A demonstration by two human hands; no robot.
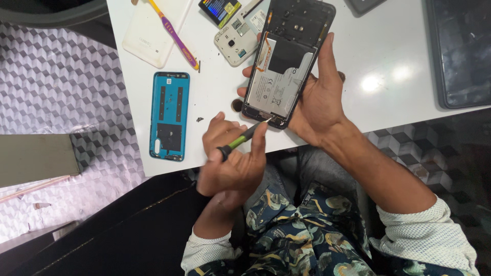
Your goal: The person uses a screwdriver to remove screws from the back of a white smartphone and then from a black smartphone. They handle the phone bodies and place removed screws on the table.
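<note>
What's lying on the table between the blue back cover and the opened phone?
In the head view, between the blue back cover and the opened phone the white table is nearly bare: only a small dark speck and a round dark piece.

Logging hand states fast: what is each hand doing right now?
Left hand: closed on a green-and-black screwdriver, tip at the phone's lower edge.
Right hand: holding the opened phone over the white table.

Labels and screens only: a pale grey label (279, 87) with small dark print covers the battery of the opened phone, a little black battery (220, 10) with a yellow, blue and red label sits at the tabletop's far edge, and a dark tablet screen (460, 51) lies far right.
</note>
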